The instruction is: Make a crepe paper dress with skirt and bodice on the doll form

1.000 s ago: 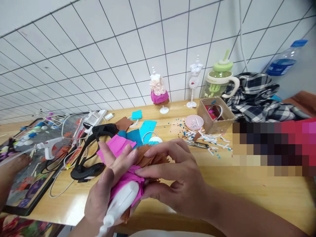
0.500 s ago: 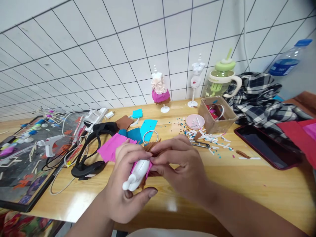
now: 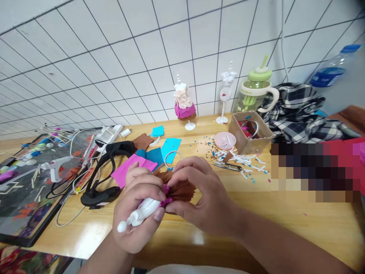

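My left hand (image 3: 139,209) is wrapped round a small white dress-form mannequin (image 3: 145,209), which lies tilted with its knobbed neck toward me. Brown pleated paper (image 3: 182,190) fans out like a skirt from the mannequin's far end. Crumpled magenta paper (image 3: 165,201) circles it where the white body meets the brown. Curled around this skirt from the right, my right hand (image 3: 207,198) has its thumb and fingertips against the magenta edge. Behind them stand a dressed mannequin (image 3: 184,101) in cream and magenta and a bare white one (image 3: 226,91).
Left of my hands lie pink paper (image 3: 132,169), a black strap headset (image 3: 99,190) and a white glue gun (image 3: 57,167). Small scissors (image 3: 228,166) lie among white scraps, near a pink dish (image 3: 225,140) and cardboard box (image 3: 251,133). Blurred blocks cover the right side.
The mannequin has shifted left and toward me, its neck end lower. My left thumb has closed onto it. My right fingers have spread wider around the brown skirt, showing more of its pleats.
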Motion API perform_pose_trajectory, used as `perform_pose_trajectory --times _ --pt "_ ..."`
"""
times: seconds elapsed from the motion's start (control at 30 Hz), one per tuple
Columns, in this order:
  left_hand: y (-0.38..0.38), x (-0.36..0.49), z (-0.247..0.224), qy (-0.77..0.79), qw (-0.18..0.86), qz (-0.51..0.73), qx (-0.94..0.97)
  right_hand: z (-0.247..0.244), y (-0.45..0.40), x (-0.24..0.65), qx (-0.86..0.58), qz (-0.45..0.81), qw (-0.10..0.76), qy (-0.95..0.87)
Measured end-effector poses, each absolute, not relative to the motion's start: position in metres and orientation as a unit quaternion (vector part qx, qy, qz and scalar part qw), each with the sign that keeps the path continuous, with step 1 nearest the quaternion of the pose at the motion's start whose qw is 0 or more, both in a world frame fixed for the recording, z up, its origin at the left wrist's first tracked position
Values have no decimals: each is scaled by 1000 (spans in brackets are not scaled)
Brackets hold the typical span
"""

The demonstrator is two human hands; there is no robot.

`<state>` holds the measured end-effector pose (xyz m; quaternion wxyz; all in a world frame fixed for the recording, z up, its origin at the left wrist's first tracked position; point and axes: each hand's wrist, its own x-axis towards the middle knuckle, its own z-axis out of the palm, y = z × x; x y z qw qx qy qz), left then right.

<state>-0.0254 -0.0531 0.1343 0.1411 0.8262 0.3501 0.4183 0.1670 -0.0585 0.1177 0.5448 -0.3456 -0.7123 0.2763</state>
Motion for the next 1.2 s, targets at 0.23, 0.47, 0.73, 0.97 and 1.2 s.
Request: perform_pose_trajectory --times 0.23,0.47,0.73,0.97,1.2 --pt "-56 -26 131 373 191 443 793 118 -58 168 -381 242 509 -733" --pt "-57 -20 134 365 209 428 800 115 -56 167 -362 237 539 -722" --pt "-59 -10 130 362 245 475 764 116 -56 162 -357 347 558 -664" --pt "-57 -6 125 344 338 514 709 118 -56 164 -365 362 532 -673" --pt "-57 -7 129 342 373 497 705 118 -51 165 -359 456 527 -620"
